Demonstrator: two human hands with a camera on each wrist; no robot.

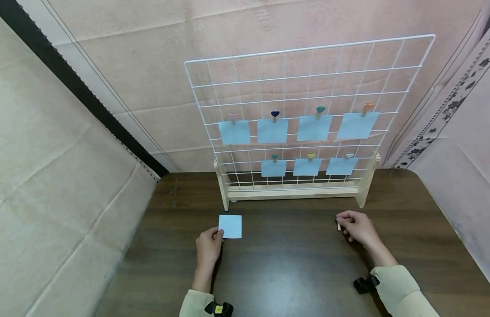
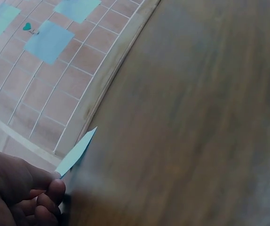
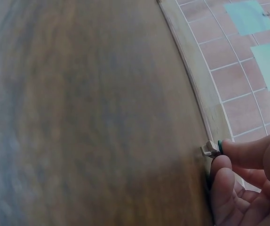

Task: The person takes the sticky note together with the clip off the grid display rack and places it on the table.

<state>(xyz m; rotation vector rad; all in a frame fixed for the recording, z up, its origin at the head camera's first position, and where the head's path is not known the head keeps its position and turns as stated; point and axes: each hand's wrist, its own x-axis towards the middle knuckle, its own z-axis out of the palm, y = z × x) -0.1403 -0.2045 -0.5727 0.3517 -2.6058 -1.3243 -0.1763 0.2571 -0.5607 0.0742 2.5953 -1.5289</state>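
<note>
Left hand [image 1: 209, 247]: grip closed, thumb and fingers pinching a loose blue note [image 1: 231, 226] by its left edge, near the lower corner. The note is in front of the left end of the rack, over the desk [image 1: 284, 264]; whether it touches the surface cannot be told.

Right hand [image 1: 360, 228]: grip closed, thumb and fingertips pinching a small clip [image 3: 211, 148] with a pale body and a green part beside the thumb. This hand is near the rack's right foot, well apart from the left hand.

Rack: a white wire grid [image 1: 308, 49] stands upright in a pale wooden base [image 1: 292, 193] towards the back of the desk. Four blue notes [image 1: 234, 134] hang in an upper row, under clips coloured, left to right, pink [image 1: 232, 117], dark blue [image 1: 275, 114], green [image 1: 320, 109] and orange [image 1: 367, 107]. Three more blue notes [image 1: 273, 169] hang in a lower row, roughly beneath the second, third and fourth of the upper row; their clips are green, yellow [image 1: 311, 156] and whitish [image 1: 349, 155].

Surroundings: pale fabric [image 1: 130, 53] hangs behind the rack. Both sleeves [image 1: 399, 286] are light-coloured, with a black device [image 1: 364, 285] at each wrist.
</note>
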